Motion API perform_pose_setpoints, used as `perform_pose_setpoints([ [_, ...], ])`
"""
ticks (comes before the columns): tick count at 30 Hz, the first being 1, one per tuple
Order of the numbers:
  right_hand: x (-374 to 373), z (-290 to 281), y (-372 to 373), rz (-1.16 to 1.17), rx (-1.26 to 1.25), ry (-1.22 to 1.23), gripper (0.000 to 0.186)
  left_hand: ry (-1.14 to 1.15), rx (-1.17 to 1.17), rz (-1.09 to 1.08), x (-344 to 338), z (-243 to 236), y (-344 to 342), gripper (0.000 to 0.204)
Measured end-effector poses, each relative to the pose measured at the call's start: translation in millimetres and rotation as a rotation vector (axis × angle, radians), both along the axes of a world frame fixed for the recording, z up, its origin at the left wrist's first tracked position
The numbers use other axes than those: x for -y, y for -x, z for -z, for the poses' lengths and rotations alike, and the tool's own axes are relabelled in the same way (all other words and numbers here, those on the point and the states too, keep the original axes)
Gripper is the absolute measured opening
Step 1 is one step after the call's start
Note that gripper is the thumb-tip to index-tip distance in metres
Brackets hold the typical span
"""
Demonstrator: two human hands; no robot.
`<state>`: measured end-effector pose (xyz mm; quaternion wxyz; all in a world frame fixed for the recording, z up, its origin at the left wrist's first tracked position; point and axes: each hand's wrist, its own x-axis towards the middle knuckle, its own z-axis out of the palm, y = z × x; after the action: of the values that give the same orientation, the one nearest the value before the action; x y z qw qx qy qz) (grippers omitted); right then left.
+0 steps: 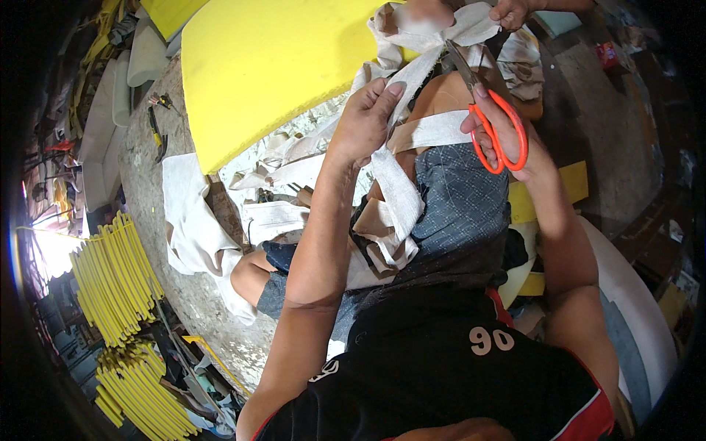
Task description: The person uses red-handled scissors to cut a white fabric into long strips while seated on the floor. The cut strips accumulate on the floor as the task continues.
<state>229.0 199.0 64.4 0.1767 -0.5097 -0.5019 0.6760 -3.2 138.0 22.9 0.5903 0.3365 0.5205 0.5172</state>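
Observation:
My left hand (pixel 365 119) grips a long strip of off-white fabric (pixel 412 77) that runs up and to the right over my lap. My right hand (pixel 494 132) holds orange-handled scissors (pixel 500 136), fingers through the loops; the metal blades (pixel 462 62) point up and left onto the fabric near its upper end. More strips of the same cloth (pixel 390 220) hang folded over my knee. At the top edge another person's hand (pixel 512 11) holds the cloth's far end.
A big yellow foam sheet (pixel 272 66) lies on a rough concrete slab (pixel 143 165) to the left, with white cloth pieces (pixel 187 220) draped on it. Stacks of yellow foam strips (pixel 114 275) stand at lower left. White padding (pixel 636 294) lies at right.

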Motion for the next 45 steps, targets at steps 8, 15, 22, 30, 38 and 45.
perform_pose_setpoints([
  [8, 9, -12, -7, -0.016, 0.108, -0.085, 0.069, -0.100, 0.055, 0.002, 1, 12, -6, 0.023],
  [15, 7, -3, -20, -0.086, 0.144, -0.037, 0.071, -0.007, -0.029, 0.012, 4, 2, -3, 0.023],
  [22, 0, -1, -16, -0.102, 0.073, -0.041, 0.069, -0.019, -0.017, -0.014, 6, -10, -7, 0.023],
  [30, 1, -7, -2, -0.073, 0.062, -0.123, 0.067, 0.008, -0.071, -0.012, 2, -2, -6, 0.028],
  [38, -9, -7, 0, -0.077, 0.019, -0.030, 0.055, 0.011, -0.057, -0.023, -1, 0, -7, 0.027],
  [45, -10, -5, 5, -0.028, -0.025, -0.029, 0.053, -0.014, -0.082, -0.022, -3, 2, -8, 0.026],
])
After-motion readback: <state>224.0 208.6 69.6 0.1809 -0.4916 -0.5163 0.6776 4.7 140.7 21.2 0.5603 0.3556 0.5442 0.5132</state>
